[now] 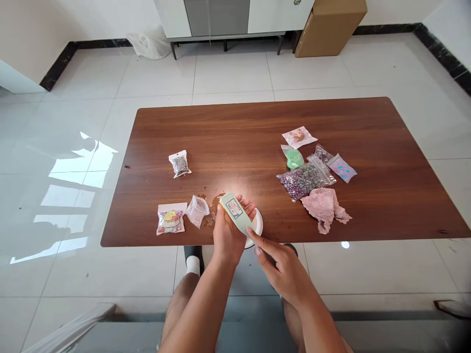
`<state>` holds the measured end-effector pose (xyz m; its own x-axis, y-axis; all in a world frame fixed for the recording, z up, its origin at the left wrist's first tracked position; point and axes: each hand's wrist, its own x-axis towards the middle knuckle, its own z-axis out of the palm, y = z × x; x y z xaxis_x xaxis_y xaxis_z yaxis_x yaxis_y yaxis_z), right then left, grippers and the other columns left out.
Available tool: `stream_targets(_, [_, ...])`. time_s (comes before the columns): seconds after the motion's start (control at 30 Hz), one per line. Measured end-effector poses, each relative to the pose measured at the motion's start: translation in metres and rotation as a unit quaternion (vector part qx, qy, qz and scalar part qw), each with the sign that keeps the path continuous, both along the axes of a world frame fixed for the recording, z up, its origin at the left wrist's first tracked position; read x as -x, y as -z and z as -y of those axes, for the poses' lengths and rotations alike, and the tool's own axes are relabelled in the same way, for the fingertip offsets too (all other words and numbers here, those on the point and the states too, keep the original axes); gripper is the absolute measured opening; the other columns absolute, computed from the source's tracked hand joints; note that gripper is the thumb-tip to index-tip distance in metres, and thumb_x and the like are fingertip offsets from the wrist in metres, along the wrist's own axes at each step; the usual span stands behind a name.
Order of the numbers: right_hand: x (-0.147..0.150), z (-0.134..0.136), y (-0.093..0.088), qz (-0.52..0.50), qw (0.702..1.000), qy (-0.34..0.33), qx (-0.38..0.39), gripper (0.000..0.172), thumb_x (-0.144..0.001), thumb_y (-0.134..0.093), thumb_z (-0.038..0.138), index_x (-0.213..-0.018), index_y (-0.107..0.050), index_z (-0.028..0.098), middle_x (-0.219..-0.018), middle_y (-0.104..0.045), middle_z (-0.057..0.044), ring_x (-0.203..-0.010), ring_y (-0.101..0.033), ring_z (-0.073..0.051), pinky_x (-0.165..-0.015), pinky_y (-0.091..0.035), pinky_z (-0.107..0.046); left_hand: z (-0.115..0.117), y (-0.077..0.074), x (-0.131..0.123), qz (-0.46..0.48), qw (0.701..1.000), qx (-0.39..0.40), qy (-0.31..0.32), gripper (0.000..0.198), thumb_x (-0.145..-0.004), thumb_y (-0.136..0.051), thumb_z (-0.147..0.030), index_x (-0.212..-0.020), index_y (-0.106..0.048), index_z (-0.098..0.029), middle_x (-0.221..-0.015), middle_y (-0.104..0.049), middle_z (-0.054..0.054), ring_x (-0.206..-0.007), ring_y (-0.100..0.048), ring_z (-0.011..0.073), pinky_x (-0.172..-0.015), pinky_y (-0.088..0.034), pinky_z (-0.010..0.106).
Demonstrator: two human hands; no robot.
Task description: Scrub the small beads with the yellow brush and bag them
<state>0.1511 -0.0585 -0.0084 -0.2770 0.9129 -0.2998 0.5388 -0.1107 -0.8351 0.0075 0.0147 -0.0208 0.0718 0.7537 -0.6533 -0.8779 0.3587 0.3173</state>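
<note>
Pale green labelled tube [234,208] sits firmly gripped in the left hand [226,238], steadied over a white plate [259,223] at the near edge of the wooden surface [331,122]; right hand [285,272] half open, fingertips [253,237] just beside the tube's lower end.

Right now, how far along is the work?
Done: a crumpled clear plastic bag looks emptied beside brown spill marks. In hand: the left hand grips a pale green rectangular device over a round white dish, right hand beside it. Remaining: a full zip bag of purple beads.

Bare forearms [198,309], bare shins [176,304] — white ankle sock [193,265], black shoe [193,252].
</note>
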Motion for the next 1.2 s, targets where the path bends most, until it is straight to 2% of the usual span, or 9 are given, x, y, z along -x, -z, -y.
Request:
stream_targets(0.23, [0.001, 0.000, -0.005, 0.006, 0.999, -0.035, 0.027, 0.049, -0.104, -0.044, 0.028, -0.152, -0.054, 0.032, -0.093, -0.077, 0.000, -0.076, -0.066, -0.015, -0.078, -0.051, -0.027, -0.002, -0.002, 0.005, -0.008, 0.999, 0.008, -0.050, 0.050, -0.106, -0.035, -0.046, -0.098, -0.071, -0.012, -0.078, -0.062, 0.005, -0.067, -0.063, 0.0135, -0.069, -0.055, 0.026])
stream_targets(0.4, [0.005, 0.003, 0.000, 0.053, 0.997, -0.020, -0.055, 0.053, -0.103, -0.042, 0.022, -0.155, -0.050, 0.029, -0.095, -0.077, -0.003, -0.076, -0.066, -0.015, -0.076, -0.051, -0.027, -0.003, -0.001, 0.009, -0.030, 0.997, -0.045, -0.048, 0.054, -0.107, -0.033, -0.050, -0.107, -0.071, -0.012, -0.088, -0.068, 0.009, -0.084, -0.069, 0.0192, -0.082, -0.058, 0.032])
stream_targets(0.6, [0.001, 0.000, -0.012, 0.056, 0.997, -0.045, -0.003, 0.049, -0.104, -0.044, 0.027, -0.152, -0.053, 0.033, -0.086, -0.078, 0.001, -0.068, -0.065, -0.015, -0.069, -0.052, -0.027, -0.003, 0.000, 0.016, -0.026, 0.998, -0.048, -0.038, 0.051, -0.106, -0.038, -0.050, -0.112, -0.071, -0.012, -0.097, -0.071, 0.011, -0.089, -0.070, 0.0189, -0.085, -0.057, 0.031])
stream_targets(0.7, [0.004, -0.003, -0.010, 0.037, 0.999, -0.014, 0.002, 0.054, -0.105, -0.045, 0.031, -0.159, -0.044, 0.034, -0.122, -0.078, -0.004, -0.101, -0.075, -0.022, -0.086, -0.058, -0.032, -0.001, -0.003, 0.009, -0.025, 0.999, -0.039, -0.019, 0.048, -0.106, -0.037, -0.047, -0.112, -0.070, -0.013, -0.093, -0.071, 0.009, -0.081, -0.070, 0.0176, -0.085, -0.058, 0.033])
stream_targets(0.8, [0.009, -0.006, -0.002, 0.020, 1.000, 0.015, -0.008, 0.067, -0.105, -0.047, 0.031, -0.166, -0.020, 0.038, -0.161, -0.050, -0.003, -0.139, -0.060, -0.025, -0.103, -0.055, -0.039, 0.004, -0.006, 0.001, -0.012, 1.000, -0.015, 0.009, 0.049, -0.108, -0.034, -0.047, -0.115, -0.070, -0.015, -0.090, -0.072, 0.006, -0.075, -0.069, 0.0163, -0.089, -0.058, 0.035])
stream_targets(0.87, [0.009, -0.005, 0.002, 0.000, 1.000, 0.024, -0.020, 0.066, -0.106, -0.044, 0.031, -0.166, -0.019, 0.039, -0.165, -0.045, -0.003, -0.145, -0.053, -0.026, -0.109, -0.052, -0.042, 0.006, -0.004, -0.002, 0.000, 1.000, -0.010, 0.028, 0.052, -0.108, -0.032, -0.047, -0.114, -0.071, -0.013, -0.095, -0.074, 0.009, -0.081, -0.072, 0.0179, -0.092, -0.057, 0.035])
stream_targets(1.0, [0.002, -0.002, 0.004, -0.066, 0.996, 0.065, -0.008, 0.055, -0.109, -0.041, 0.039, -0.163, -0.035, 0.034, -0.117, -0.077, -0.007, -0.105, -0.074, -0.022, -0.095, -0.058, -0.037, 0.002, 0.004, -0.001, 0.010, 1.000, 0.012, -0.012, 0.046, -0.108, -0.035, -0.041, -0.115, -0.070, -0.013, -0.111, -0.076, 0.012, -0.099, -0.073, 0.0170, -0.095, -0.056, 0.029])
stream_targets(1.07, [0.001, -0.001, 0.002, -0.073, 0.994, 0.079, -0.003, 0.054, -0.109, -0.041, 0.042, -0.162, -0.039, 0.031, -0.092, -0.076, -0.004, -0.078, -0.071, -0.018, -0.081, -0.060, -0.032, 0.000, 0.008, 0.000, 0.017, 0.999, 0.028, -0.031, 0.039, -0.108, -0.038, -0.034, -0.115, -0.070, -0.014, -0.112, -0.076, 0.010, -0.099, -0.074, 0.0148, -0.095, -0.056, 0.026])
stream_targets(1.2, [0.014, -0.003, -0.002, 0.023, 0.998, 0.061, -0.026, 0.052, -0.107, -0.042, 0.037, -0.159, -0.044, 0.030, -0.114, -0.078, -0.009, -0.085, -0.073, -0.019, -0.081, -0.059, -0.032, 0.003, 0.007, -0.004, 0.033, 0.999, 0.021, -0.018, 0.036, -0.105, -0.041, -0.030, -0.114, -0.071, -0.012, -0.116, -0.077, 0.013, -0.109, -0.074, 0.0202, -0.103, -0.057, 0.034])
